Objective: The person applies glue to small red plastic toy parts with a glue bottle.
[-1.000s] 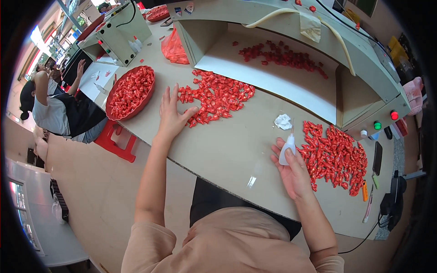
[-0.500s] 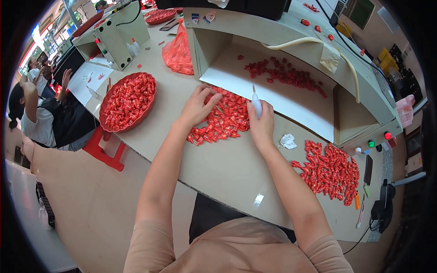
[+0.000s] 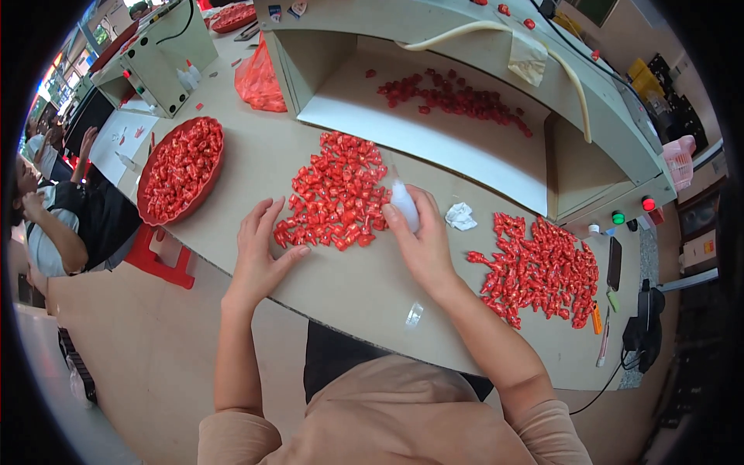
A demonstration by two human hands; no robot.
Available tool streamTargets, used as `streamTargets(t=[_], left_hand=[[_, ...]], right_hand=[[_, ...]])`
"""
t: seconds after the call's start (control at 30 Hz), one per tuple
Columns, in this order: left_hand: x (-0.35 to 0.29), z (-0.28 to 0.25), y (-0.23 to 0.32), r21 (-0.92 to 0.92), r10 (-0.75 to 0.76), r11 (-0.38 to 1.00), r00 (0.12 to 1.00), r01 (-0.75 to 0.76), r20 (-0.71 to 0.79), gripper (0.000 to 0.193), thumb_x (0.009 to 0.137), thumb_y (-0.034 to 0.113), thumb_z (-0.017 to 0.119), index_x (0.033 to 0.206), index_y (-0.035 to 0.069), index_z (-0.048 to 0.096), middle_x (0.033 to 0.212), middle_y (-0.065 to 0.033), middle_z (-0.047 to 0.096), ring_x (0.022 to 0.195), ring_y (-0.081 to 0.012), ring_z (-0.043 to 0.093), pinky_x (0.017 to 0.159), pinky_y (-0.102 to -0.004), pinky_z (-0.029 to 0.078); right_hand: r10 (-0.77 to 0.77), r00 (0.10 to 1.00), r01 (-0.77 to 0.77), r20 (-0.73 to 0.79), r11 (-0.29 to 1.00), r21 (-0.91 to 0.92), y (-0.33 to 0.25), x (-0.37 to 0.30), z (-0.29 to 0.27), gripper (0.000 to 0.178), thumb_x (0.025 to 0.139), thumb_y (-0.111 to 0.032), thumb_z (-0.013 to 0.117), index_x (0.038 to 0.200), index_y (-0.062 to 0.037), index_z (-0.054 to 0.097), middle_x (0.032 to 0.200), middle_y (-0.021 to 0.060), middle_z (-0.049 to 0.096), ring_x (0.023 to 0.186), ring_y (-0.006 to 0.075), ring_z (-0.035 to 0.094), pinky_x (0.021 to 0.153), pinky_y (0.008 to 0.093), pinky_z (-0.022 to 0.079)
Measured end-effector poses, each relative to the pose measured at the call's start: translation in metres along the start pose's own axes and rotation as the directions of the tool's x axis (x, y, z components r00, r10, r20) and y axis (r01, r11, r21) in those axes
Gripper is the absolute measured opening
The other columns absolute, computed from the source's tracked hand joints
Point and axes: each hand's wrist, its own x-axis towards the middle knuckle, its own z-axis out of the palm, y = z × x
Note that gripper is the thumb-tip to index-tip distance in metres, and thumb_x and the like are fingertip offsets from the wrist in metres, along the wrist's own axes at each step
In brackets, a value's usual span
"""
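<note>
A pile of small glossy red pieces lies on the table between my two hands. My left hand rests at its lower left edge with fingers spread and nothing in them. In my right hand is a white squeeze bottle with a thin pointed nozzle, tilted tip-up beside the pile's right edge. To the right lies a second group of red pieces, looking longer and set close together. A round red tray heaped with similar pieces stands at the left.
An open-fronted cream box stands behind the piles, with dark red pieces inside. A crumpled white tissue lies right of my right hand. A red plastic bag stands beside the box. Another person sits at the left near a red stool.
My left hand has drawn back from the pile's far side to its near left edge. My right hand has lowered slightly with the bottle. The whole view has shifted.
</note>
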Motion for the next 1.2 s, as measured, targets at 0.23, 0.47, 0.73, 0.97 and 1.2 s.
streamTargets(t=[0.23,0.47,0.73,0.97,1.2], left_hand=[[0.006,0.037,0.022,-0.140,-0.030,0.990,0.999,0.034,0.032,0.056,0.074,0.015,0.077,0.125,0.007,0.056,0.111,-0.0130,0.054,0.099,-0.0264,0.053,0.079,-0.0348,0.048],[-0.005,0.026,0.040,-0.261,-0.099,0.961,0.995,0.089,-0.023,0.057,0.073,0.017,0.078,0.124,0.006,0.054,0.114,-0.0131,0.052,0.103,-0.0267,0.052,0.083,-0.0347,0.047],[-0.026,0.019,0.024,-0.042,-0.151,0.987,0.985,0.155,0.082,0.035,0.078,0.015,0.073,0.108,0.005,0.059,0.097,-0.0100,0.058,0.083,-0.0226,0.056,0.073,-0.0305,0.048],[-0.028,0.048,0.059,-0.758,-0.282,0.633,0.959,0.158,-0.035,0.018,0.091,0.015,0.062,0.103,0.003,0.058,0.089,-0.0055,0.062,0.074,-0.0150,0.056,0.067,-0.0312,0.047],[-0.039,0.102,0.129,-0.788,-0.010,-0.350,0.839,0.506,0.543,0.028,0.097,0.028,0.053,0.112,0.005,0.056,0.078,-0.0009,0.055,0.068,-0.0103,0.049,0.066,-0.0266,0.043]], right_hand=[[0.271,0.962,-0.270,0.043,0.908,0.319,0.015,-0.048,-0.040,0.037,0.093,-0.026,0.061,0.117,0.0005,0.052,0.107,0.0068,0.056,0.098,0.0119,0.052,0.086,0.0275,0.042],[0.263,0.963,-0.262,0.053,0.879,0.398,0.002,-0.068,-0.070,0.036,0.093,-0.024,0.059,0.119,0.0002,0.051,0.116,0.0070,0.057,0.106,0.0123,0.053,0.092,0.0274,0.041],[0.258,0.951,-0.308,0.172,0.850,0.428,0.001,-0.089,-0.066,0.033,0.094,-0.021,0.058,0.120,-0.0015,0.052,0.106,0.0078,0.061,0.089,0.0116,0.059,0.077,0.0249,0.048],[0.103,0.983,-0.147,0.152,0.939,0.312,-0.019,-0.091,-0.094,0.041,0.097,-0.036,0.050,0.123,-0.0045,0.046,0.087,0.0042,0.057,0.067,0.0060,0.048,0.059,0.0185,0.039],[0.101,0.994,-0.060,-0.036,0.804,0.592,0.003,-0.095,-0.121,0.044,0.085,-0.040,0.069,0.103,-0.0032,0.052,0.090,0.0033,0.057,0.076,0.0074,0.053,0.064,0.0203,0.043]])
